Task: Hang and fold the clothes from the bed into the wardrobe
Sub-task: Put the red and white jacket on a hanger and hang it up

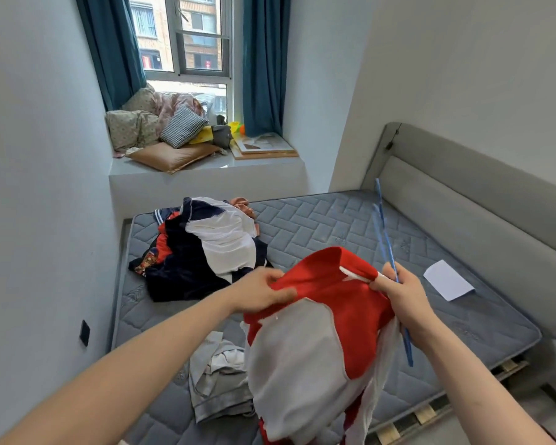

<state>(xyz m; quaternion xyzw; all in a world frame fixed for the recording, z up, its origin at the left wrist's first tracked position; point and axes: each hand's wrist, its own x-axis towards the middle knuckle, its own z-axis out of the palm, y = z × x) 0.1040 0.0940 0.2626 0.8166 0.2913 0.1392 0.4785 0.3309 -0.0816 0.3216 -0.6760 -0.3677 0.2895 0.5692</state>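
With my left hand pinching the red-and-grey garment above the mattress and my right hand gripping its other edge plus the blue hanger, I'd keep the opening taut while feeding the hanger in.

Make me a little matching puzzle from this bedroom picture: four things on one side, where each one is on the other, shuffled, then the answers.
Things:
1. red and grey garment
2. blue hanger
3. white paper
4. brown cushion

Places:
A. on the window ledge
B. lying on the mattress near the headboard
C. held up between both hands
D. gripped in the right hand only

Pairs: 1-C, 2-D, 3-B, 4-A. The left hand pinches only the garment.
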